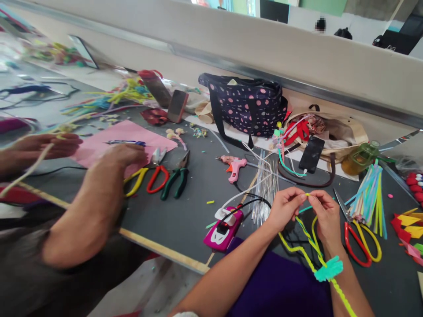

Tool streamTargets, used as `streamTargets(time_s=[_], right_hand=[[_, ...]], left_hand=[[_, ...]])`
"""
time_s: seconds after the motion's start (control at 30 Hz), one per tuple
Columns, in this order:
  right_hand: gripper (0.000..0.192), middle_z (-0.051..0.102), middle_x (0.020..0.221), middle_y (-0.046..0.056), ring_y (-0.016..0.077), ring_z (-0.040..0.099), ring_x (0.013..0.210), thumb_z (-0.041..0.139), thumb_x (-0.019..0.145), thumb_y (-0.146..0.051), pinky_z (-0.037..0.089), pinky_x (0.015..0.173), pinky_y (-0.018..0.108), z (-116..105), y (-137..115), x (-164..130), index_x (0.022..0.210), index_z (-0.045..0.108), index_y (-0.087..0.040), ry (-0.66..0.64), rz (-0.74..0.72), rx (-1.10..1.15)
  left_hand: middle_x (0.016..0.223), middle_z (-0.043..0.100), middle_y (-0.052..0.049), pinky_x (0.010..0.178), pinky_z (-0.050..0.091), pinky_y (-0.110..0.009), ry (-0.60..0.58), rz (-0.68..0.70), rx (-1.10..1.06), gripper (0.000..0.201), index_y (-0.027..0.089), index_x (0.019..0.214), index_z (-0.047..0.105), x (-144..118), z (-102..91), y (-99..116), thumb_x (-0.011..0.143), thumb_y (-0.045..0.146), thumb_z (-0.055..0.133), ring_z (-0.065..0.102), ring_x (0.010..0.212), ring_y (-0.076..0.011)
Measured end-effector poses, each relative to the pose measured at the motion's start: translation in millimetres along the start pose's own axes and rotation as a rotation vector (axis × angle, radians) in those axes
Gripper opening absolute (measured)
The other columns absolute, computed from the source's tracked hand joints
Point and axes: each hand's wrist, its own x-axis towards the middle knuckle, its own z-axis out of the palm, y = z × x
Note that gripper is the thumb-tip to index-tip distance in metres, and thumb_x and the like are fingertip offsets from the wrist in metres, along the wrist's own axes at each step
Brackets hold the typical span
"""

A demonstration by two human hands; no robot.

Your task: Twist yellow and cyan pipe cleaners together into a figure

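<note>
- Yellow fuzzy strands [320, 254], crossed by turquoise fuzzy piece [328, 269]: hanging below hands.
- Left hand [288, 206], right hand [326, 213]: fingers of both pinching the strands' upper end.
- Red-and-yellow-handled metal scissors [346, 232]: on grey table [172, 224], beside right hand.
- Pink glue gun [236, 169]: farther off.

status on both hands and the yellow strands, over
Left hand and right hand close together, pinching yellow strands. Teal tuft lower on strands. Possible snag: scissors close beside right hand.
</note>
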Motion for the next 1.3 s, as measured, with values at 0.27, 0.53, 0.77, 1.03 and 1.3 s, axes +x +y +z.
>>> streamTargets(time_s=[0.27,0.53,0.77,1.03,1.3], right_hand=[[0.006,0.061,0.077,-0.001,0.0144,0.054,0.071,0.067,0.079,-0.026,0.041,0.066,0.027,-3,3,3,0.077,0.066,-0.021,-0.026,-0.096,-0.008],[0.007,0.057,0.076,0.001,0.0155,0.052,0.073,0.063,0.081,-0.022,0.039,0.065,0.028,-14,8,11,0.074,0.066,-0.022,-0.148,-0.209,-0.068],[0.009,0.057,0.076,0.001,0.0153,0.053,0.072,0.063,0.081,-0.021,0.039,0.064,0.027,-23,10,15,0.073,0.067,-0.022,-0.236,-0.215,-0.073],[0.011,0.058,0.073,0.0,0.0146,0.053,0.071,0.064,0.08,-0.025,0.041,0.066,0.027,-35,5,17,0.07,0.067,-0.021,-0.346,-0.157,-0.049],[0.014,0.057,0.071,0.0,0.0148,0.051,0.07,0.069,0.075,-0.032,0.04,0.066,0.027,-36,4,16,0.067,0.067,-0.02,-0.35,-0.055,0.029]], left_hand=[[0.056,0.054,0.004,0.029,0.024,-0.016,-0.079,-0.123,-0.187,0.031,0.012,0.072,0.062,1,-2.1,3,0.069,0.041,0.074,0.039,0.035,-0.0027],[0.055,0.052,0.004,0.03,0.021,-0.014,-0.291,-0.304,-0.411,0.024,0.011,0.07,0.059,11,-10.2,-6,0.065,0.027,0.077,0.03,0.033,0.0005],[0.058,0.044,0.005,0.027,0.015,-0.012,-0.499,-0.492,-0.532,0.015,0.009,0.074,0.056,18,-15.5,-13,0.074,0.018,0.068,0.019,0.034,0.0017],[0.056,0.034,0.007,0.023,0.012,-0.01,-0.689,-0.711,-0.669,0.012,0.012,0.077,0.05,18,-17.0,-16,0.088,0.013,0.048,0.015,0.031,-0.0004],[0.061,0.037,0.004,0.024,0.011,-0.007,-0.676,-0.743,-0.738,0.012,0.012,0.075,0.05,13,-10.0,-12,0.087,0.011,0.049,0.019,0.034,-0.0005]])
